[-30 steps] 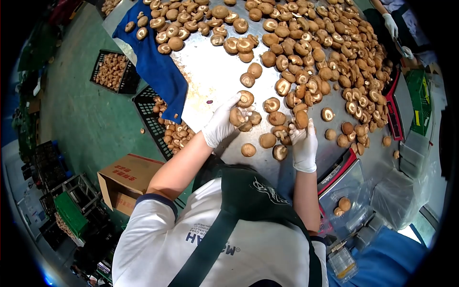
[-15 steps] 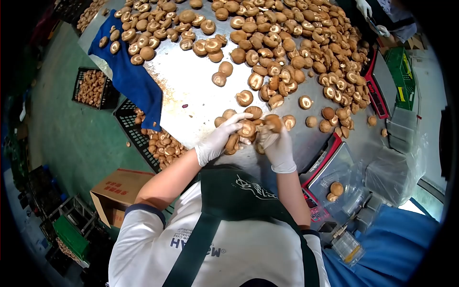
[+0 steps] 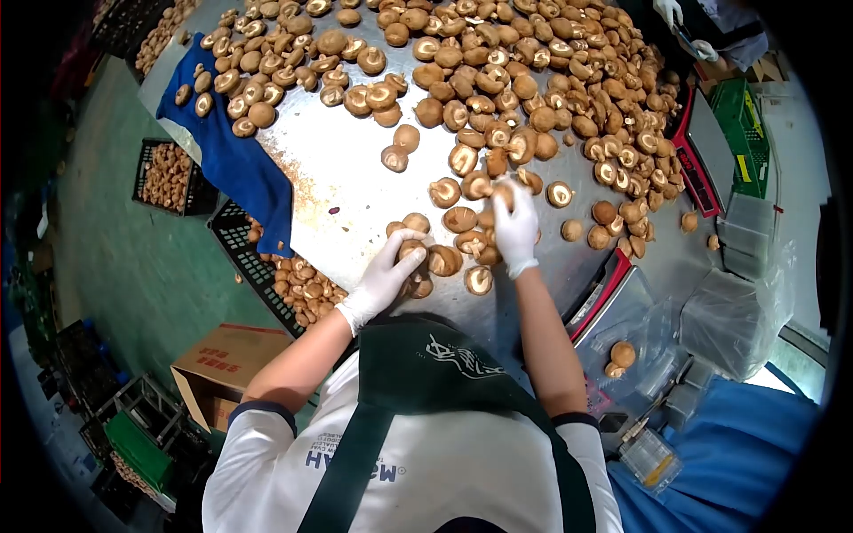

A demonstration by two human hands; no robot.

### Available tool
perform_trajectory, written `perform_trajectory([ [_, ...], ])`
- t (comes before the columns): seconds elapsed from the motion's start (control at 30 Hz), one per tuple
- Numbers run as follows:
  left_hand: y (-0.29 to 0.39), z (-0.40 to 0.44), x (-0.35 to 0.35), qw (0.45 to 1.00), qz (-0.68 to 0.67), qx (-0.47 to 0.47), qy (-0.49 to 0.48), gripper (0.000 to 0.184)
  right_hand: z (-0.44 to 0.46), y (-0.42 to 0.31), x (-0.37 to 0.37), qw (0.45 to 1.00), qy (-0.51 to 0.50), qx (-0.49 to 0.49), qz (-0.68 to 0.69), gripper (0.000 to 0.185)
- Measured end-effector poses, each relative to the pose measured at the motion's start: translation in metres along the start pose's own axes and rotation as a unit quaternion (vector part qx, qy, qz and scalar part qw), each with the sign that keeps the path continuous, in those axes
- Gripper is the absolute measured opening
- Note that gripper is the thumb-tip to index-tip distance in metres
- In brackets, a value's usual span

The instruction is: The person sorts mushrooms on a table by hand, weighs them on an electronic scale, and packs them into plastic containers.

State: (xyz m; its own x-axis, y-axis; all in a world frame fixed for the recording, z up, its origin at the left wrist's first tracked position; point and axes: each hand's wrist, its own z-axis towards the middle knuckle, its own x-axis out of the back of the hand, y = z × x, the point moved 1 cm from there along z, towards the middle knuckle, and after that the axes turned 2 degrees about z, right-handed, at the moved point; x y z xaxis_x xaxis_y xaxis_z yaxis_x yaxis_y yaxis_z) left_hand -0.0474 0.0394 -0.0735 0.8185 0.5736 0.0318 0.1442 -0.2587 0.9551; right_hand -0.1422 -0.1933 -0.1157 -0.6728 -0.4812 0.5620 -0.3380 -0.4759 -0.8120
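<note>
Both hands wear white gloves over a metal table (image 3: 355,191). My left hand (image 3: 386,271) is closed around a brown mushroom (image 3: 412,251) near the table's front edge, with more mushrooms touching it above and below. To the right, my right hand (image 3: 515,222) reaches forward, its fingertips closed on another mushroom (image 3: 503,193) at the near side of the pile. Between the hands lie several loose mushrooms (image 3: 445,260), some caps up, some with pale undersides up. A big heap of mushrooms (image 3: 569,89) spreads over the back and right of the table.
A blue cloth (image 3: 240,164) hangs over the left edge above a black crate (image 3: 258,266) of mushrooms. Another filled crate (image 3: 167,178) and a cardboard box (image 3: 227,355) stand on the floor. Red-edged scales (image 3: 604,298) are at right. A co-worker's gloved hands (image 3: 684,31) show top right.
My hands came together among the near mushrooms, then parted. The right hand has moved forward to the pile; the left has shifted left with a mushroom. The view has shifted as well.
</note>
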Motion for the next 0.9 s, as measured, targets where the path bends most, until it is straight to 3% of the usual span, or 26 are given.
perform_trajectory([
  [0.07,0.004,0.002,0.001,0.998,-0.034,0.046,-0.004,0.023,-0.015,-0.025,0.011,0.997,-0.058,0.038,-0.04,0.025],
  [0.1,0.008,0.005,0.002,0.997,-0.052,0.064,-0.008,0.023,-0.017,-0.029,0.014,0.995,-0.09,0.009,-0.045,0.024],
  [0.23,0.015,0.013,0.002,0.991,-0.093,0.092,-0.009,0.022,0.016,-0.053,0.017,0.989,-0.07,0.093,-0.091,0.015],
  [0.27,0.017,0.013,0.002,0.99,-0.104,0.098,-0.009,0.022,0.029,-0.063,0.012,0.994,-0.076,0.06,-0.058,0.016],
  [0.4,0.019,0.014,0.002,0.984,-0.139,0.108,-0.001,0.023,0.075,-0.047,-0.038,0.97,-0.022,0.173,-0.169,0.036],
  [0.47,0.02,0.014,0.005,0.984,-0.143,0.104,0.004,0.023,0.072,-0.037,-0.05,0.959,-0.054,0.153,-0.231,0.038],
  [0.57,0.027,0.019,0.013,0.982,-0.156,0.101,0.021,0.023,0.049,-0.039,-0.041,0.971,-0.11,0.116,-0.176,0.031],
  [0.6,0.026,0.02,0.016,0.981,-0.162,0.103,0.026,0.023,0.042,-0.044,-0.034,0.956,-0.128,0.153,-0.214,0.027],
  [0.67,0.019,0.026,0.023,0.984,-0.145,0.095,0.04,0.023,0.04,-0.051,-0.023,0.953,-0.211,0.122,-0.183,0.027],
  [0.73,0.014,0.034,0.027,0.989,-0.108,0.078,0.057,0.023,0.06,-0.06,-0.024,0.96,-0.213,0.101,-0.149,0.032],
  [0.77,0.016,0.038,0.027,0.994,-0.084,0.049,0.055,0.026,0.073,-0.06,-0.033,0.967,-0.166,0.108,-0.161,0.035],
  [0.87,0.02,0.045,0.025,0.991,-0.107,0.07,0.05,0.027,0.11,-0.059,-0.07,0.967,-0.054,0.137,-0.206,0.043],
  [0.9,0.024,0.047,0.025,0.991,-0.096,0.079,0.045,0.028,0.116,-0.056,-0.079,0.963,-0.073,0.126,-0.225,0.041],
])
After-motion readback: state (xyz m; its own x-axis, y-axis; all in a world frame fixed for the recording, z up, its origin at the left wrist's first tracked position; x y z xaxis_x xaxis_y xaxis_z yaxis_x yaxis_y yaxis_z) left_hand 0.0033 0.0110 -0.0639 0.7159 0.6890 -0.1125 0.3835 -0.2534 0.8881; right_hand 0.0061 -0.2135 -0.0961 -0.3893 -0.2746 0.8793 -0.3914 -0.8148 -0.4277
